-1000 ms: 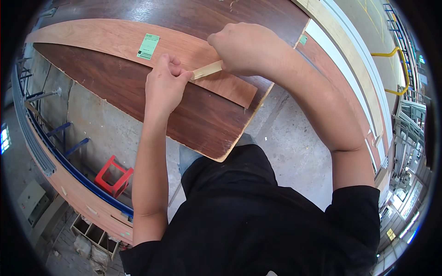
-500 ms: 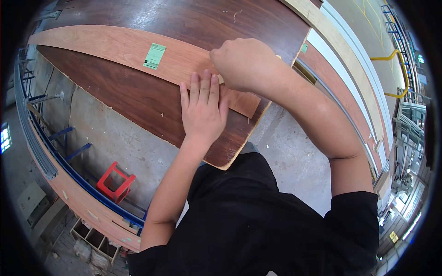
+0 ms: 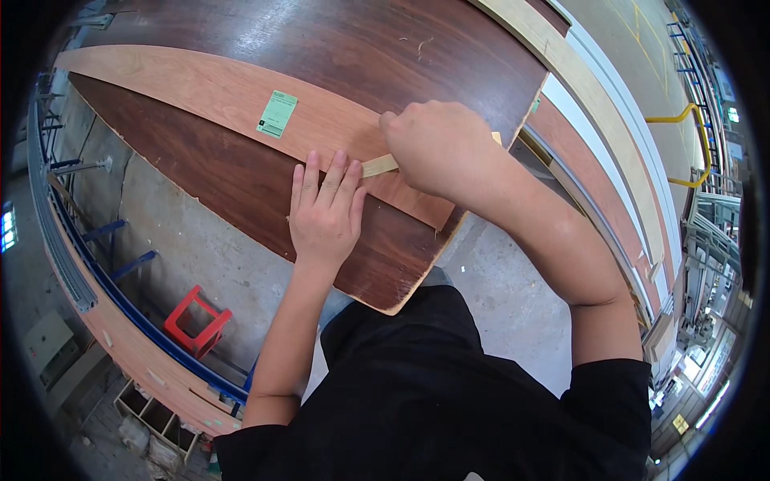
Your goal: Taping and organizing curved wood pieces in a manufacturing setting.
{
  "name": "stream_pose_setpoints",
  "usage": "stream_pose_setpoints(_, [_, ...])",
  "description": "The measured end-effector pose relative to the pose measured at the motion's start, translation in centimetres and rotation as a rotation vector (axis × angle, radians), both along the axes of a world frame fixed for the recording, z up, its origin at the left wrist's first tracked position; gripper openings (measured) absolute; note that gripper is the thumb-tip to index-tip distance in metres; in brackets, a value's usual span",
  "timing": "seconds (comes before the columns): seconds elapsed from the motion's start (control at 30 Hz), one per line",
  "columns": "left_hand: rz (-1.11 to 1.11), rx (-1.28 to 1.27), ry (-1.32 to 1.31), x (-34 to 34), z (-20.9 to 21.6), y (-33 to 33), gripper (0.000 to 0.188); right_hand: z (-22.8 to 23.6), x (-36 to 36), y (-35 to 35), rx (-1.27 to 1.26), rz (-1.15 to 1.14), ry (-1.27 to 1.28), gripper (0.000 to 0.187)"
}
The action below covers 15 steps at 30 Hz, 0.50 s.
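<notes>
Tape (image 3: 378, 167) we seem to be sticking down near the tabletop (image 3: 385, 256)'s right edge likely needs smoothing next, our left hand (image 3: 322, 220) flat with fingers extended, right hand (image 3: 445, 148) clenched on it.

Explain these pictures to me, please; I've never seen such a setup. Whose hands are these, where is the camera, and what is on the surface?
There is no machine here: a person works bare-handed. Every picture comes from one fisheye camera worn on the head, looking down, so straight edges bend near the rim. The picture's left is the person's left.

A reddish plank bearing a green label lies on a larger dark board.

The right hand is closed around a pale strip above the plank. The left hand is spread flat at the plank's near edge, its fingertips by the strip's end; whether they touch it is hard to tell.

A red stool stands below, to the left.
</notes>
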<state>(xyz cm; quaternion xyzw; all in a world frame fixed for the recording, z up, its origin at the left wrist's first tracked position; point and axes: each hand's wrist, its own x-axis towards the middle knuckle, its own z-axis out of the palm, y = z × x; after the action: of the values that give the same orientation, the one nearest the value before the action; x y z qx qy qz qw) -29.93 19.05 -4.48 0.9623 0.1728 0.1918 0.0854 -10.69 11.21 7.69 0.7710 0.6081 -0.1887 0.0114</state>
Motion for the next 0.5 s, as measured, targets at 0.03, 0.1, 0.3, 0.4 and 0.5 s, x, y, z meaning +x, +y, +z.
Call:
stream_pose_setpoints(0.03, [-0.012,-0.018,-0.056,0.2,-0.2,0.2,0.037,0.1,0.0,0.0,-0.006,0.0,-0.002,0.013])
stream_pose_setpoints(0.1, [-0.007,-0.011,-0.097,0.4,-0.5,0.5,0.036,0.2,0.1,0.1,-0.002,-0.002,-0.004,0.014])
stream_pose_setpoints(0.3, [-0.042,-0.084,-0.036,2.3,1.5,-1.1,0.039,-0.1,-0.4,0.4,-0.009,-0.046,0.02,0.015])
stream_pose_setpoints(0.4, [-0.081,-0.071,0.039,2.3,2.4,-1.3,0.041,-0.2,-0.9,0.8,-0.081,-0.05,0.014,0.015])
stream_pose_setpoints(0.5, [-0.088,-0.058,0.074,2.8,2.6,-1.1,0.042,0.1,-0.1,0.5,-0.088,-0.028,-0.017,0.018])
